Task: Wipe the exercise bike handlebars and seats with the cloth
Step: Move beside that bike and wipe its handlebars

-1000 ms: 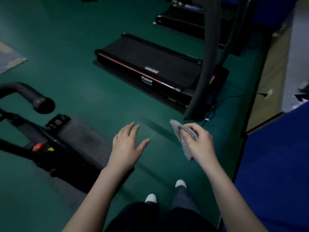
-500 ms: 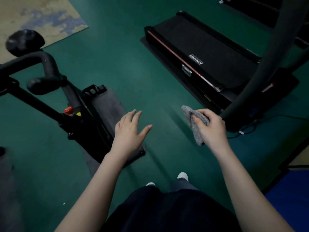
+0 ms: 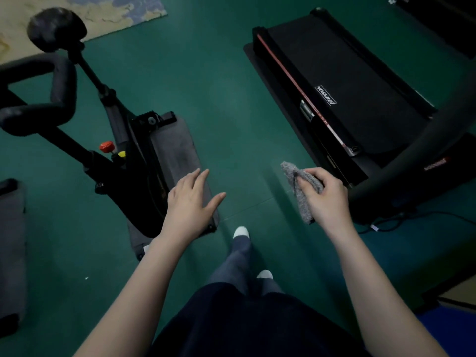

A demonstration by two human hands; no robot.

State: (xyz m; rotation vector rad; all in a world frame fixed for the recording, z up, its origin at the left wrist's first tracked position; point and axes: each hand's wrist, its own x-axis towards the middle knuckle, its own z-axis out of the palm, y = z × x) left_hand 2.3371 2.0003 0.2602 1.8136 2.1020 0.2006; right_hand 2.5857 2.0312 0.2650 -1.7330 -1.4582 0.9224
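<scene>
Cloth [image 3: 301, 194], grey and crumpled, is pinched between the thumb and curled fingers of the right hand [image 3: 324, 199]. It sits on the 9 o'clock side of that hand, one end projecting toward 11 o'clock and the other hanging toward 6 o'clock. Left hand [image 3: 192, 199] is released, fingers straight and spread, holding nothing. Exercise bike [image 3: 123, 161] stands at 9 o'clock of the left hand. Its handlebars [image 3: 61, 86] lie toward 10 o'clock, well apart from both hands and the cloth. Treadmill [image 3: 347, 99] lies on the green floor [image 3: 219, 112] at 1 o'clock of the right hand.
</scene>
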